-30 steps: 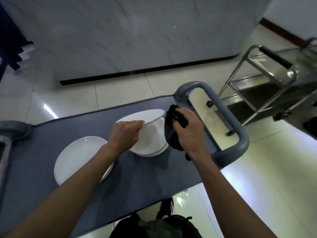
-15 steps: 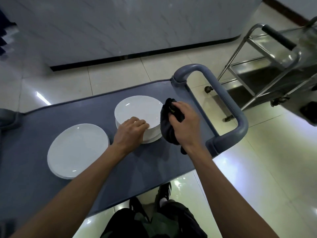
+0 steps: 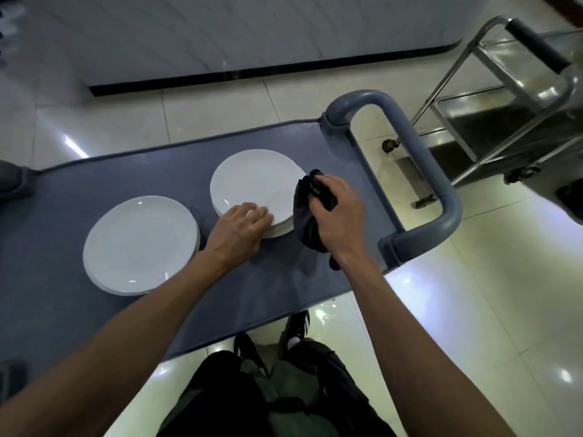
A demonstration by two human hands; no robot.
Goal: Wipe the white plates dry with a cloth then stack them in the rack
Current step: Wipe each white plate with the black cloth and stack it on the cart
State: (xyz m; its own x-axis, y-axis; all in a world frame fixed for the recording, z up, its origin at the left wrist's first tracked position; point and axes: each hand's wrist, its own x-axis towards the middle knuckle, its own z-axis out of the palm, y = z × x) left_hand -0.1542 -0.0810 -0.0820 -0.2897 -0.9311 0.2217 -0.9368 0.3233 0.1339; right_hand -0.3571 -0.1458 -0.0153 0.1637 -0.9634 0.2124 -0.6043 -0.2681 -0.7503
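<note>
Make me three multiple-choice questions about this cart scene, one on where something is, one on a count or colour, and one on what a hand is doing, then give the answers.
1. Where is the dark cloth?
A. at the right edge of the right plate stack
B. on the left plate stack
C. on the floor

2. How many plate stacks sit on the grey cart?
A. one
B. two
C. four

3. What is the left hand doing?
A. gripping the cart handle
B. lifting a plate clear
C. resting on the right stack's near rim

Answers: 1 A, the right hand holds it there; 2 B, two white stacks lie side by side; 3 C, its fingers lie on the rim.
</note>
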